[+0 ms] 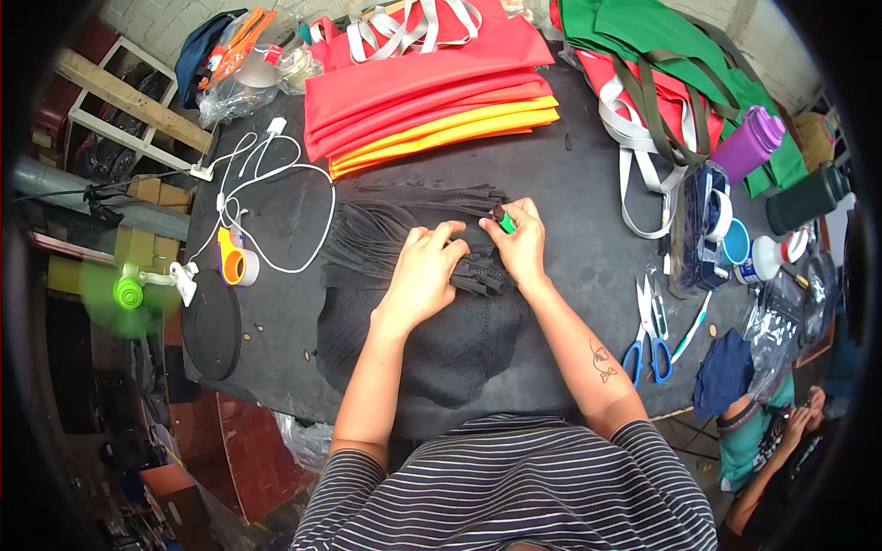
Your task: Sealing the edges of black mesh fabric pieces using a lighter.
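Note:
A bundle of long, thin black strips lies on the dark table, partly over a textured black fabric piece. My left hand rests on the bundle, fingers bent and closed around some strips; its fingertips are partly hidden. Between the thumb and fingers of my right hand is a small green object with a dark end, held near the strips' right ends. Its kind is too small to make out.
Folded red and yellow bags are stacked beyond my hands. Blue-handled scissors lie to the right, near a purple bottle and green bags. At the left are a white cable, a tape dispenser and a green fan.

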